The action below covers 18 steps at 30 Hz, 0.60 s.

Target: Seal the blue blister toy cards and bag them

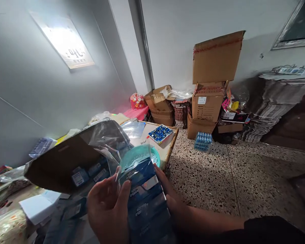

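Note:
A stack of small dark blue boxes [147,203] with white lettering is held in front of me, partly inside a clear plastic bag [136,154] whose loose end stands up past the top box. My left hand [109,206] is closed at the bag's left edge, its thumb against the upper boxes. Round the right side of the stack curls my right hand [169,193], its fingers mostly hidden behind it. Just beyond the bag is a turquoise basin [157,156] of small clear pieces. To the left, an open carton [63,162] contains several more blue boxes [80,178].
On the table [165,149] stands a shallow tray of blue and white beads [160,133], near some clear plastic sleeves [133,128]. A wrapped blue bundle [203,141] sits on the speckled floor [205,183]. Cardboard boxes [207,105] and stacked flat cardboard [282,101] line the wall.

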Motion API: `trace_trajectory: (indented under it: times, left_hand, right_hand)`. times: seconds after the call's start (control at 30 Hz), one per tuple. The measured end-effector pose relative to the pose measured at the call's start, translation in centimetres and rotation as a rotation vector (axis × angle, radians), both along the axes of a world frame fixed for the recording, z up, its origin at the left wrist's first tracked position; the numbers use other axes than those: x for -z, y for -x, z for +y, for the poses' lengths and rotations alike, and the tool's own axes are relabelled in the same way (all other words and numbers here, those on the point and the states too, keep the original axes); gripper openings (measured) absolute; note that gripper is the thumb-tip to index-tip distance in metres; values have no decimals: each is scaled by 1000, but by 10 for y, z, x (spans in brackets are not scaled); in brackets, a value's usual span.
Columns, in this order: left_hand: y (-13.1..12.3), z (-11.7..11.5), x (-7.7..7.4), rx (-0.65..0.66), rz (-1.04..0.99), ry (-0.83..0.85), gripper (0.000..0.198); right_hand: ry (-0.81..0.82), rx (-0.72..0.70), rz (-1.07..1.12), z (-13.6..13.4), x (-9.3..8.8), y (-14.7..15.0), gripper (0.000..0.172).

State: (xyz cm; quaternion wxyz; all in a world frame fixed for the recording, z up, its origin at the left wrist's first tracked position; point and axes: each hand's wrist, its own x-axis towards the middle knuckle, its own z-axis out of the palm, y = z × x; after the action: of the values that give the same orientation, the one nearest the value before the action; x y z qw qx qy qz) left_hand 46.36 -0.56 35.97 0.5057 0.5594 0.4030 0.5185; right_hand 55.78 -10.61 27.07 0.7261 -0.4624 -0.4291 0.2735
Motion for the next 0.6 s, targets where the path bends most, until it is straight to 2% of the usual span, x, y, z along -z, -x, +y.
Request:
trace_trajectory:
  times: [0.13, 0.23, 0.3, 0.4, 0.5, 0.6]
  left_hand:
    - [6, 1, 18, 92, 125, 102, 49]
    - [15, -1, 30, 147, 266, 223, 58]
    - [22, -3, 37, 146, 324, 295, 63]
    - [30, -7, 45, 140, 383, 234, 66]
    - [32, -13, 54, 167, 399, 106, 65]
    - [33, -22, 64, 167, 285, 177, 70]
  right_hand:
    - [36, 3, -53, -5, 0, -1, 58]
    - [49, 4, 28, -8, 0, 4, 51]
    - [31, -14, 129, -7, 2, 7, 53]
    - [-9, 16, 206, -4, 6, 8, 62]
    - [-2, 151, 147, -2, 6, 3, 72]
    - [115, 160, -18, -5, 1, -3, 69]
